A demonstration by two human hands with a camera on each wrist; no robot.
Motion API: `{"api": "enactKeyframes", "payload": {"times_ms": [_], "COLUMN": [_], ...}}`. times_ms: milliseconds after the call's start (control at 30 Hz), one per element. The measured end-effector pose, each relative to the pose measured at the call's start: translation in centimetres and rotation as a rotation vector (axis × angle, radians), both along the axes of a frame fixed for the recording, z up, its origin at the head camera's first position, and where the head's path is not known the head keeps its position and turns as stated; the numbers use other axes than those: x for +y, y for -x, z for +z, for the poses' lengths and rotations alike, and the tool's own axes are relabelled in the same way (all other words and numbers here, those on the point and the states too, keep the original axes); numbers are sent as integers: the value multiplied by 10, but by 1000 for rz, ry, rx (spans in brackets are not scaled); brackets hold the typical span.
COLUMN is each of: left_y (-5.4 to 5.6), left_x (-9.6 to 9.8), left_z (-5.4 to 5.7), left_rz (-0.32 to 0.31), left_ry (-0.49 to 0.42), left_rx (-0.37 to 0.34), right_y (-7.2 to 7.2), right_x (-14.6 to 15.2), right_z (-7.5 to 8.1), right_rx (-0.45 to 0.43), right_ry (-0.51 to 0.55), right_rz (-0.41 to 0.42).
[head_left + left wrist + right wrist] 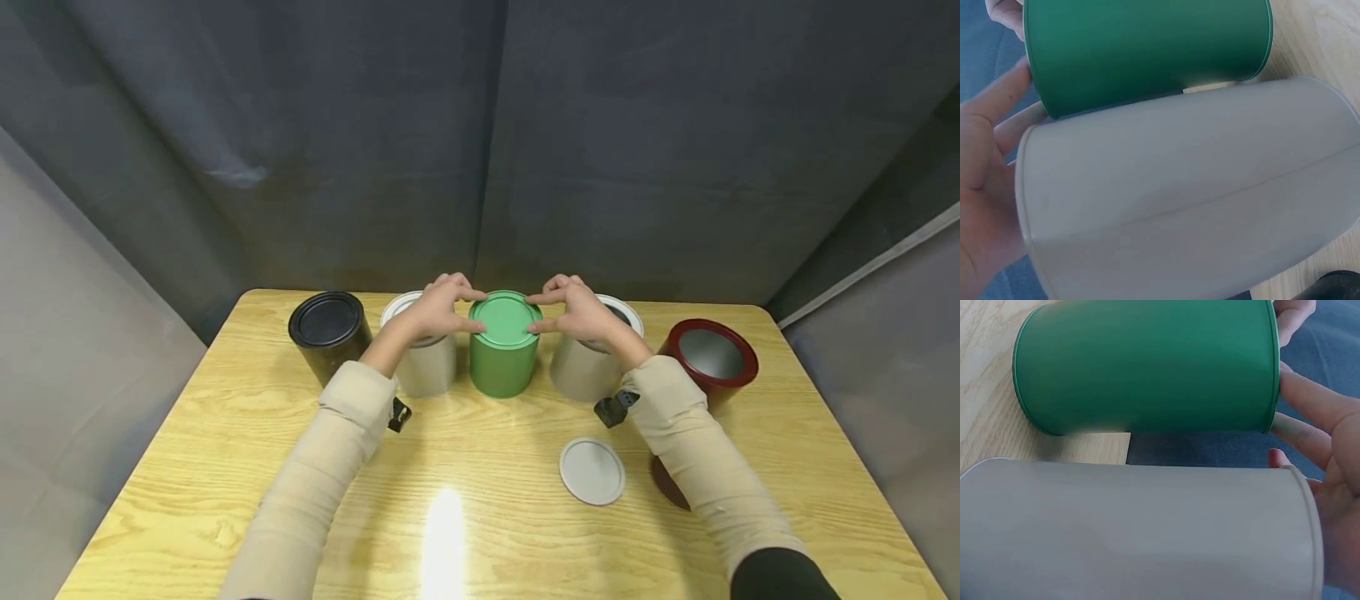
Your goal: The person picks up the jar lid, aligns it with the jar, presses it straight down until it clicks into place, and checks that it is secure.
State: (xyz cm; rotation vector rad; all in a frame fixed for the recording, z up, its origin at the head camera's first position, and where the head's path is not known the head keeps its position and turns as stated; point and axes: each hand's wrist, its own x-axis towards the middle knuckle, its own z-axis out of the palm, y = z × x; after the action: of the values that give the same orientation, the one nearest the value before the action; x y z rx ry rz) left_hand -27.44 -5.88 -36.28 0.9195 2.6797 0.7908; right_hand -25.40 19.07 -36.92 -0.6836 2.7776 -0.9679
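A green can (501,367) stands upright at the back middle of the table, its round green lid (506,319) lying on top. From the left, the thumb and forefinger of my left hand (438,308) reach out fairly straight and touch the lid's edge. My right hand (577,312) mirrors this on the opposite side, thumb and forefinger spread at the rim. Under my left hand is a light grey can (429,367), its top partly hidden. Beneath the right hand another grey can (585,371) stands with a dark interior showing. Both wrist views show fingertips right at the green can's top rim.
At the far left is a black can (330,325) with a black top. A dark red can (712,358) stands at the right, silvery inside its rim. A grey lid (592,472) and a dark red lid (667,483), partly under my right sleeve, lie on the wooden table (225,467).
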Motion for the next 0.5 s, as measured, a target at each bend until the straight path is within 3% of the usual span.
{"api": "enactKeyframes", "payload": {"times_ms": [167, 500], "left_y": [1, 2], "left_x": [-3, -5], "left_z": [-2, -1], "left_rz": [2, 49], "left_ry": [27, -6], "left_rx": [53, -18], "right_y": [0, 2], "right_x": [-1, -3], "right_z": [0, -1], "right_rx": [-9, -47], "right_ry": [-7, -15], "right_rz": [-5, -3]}}
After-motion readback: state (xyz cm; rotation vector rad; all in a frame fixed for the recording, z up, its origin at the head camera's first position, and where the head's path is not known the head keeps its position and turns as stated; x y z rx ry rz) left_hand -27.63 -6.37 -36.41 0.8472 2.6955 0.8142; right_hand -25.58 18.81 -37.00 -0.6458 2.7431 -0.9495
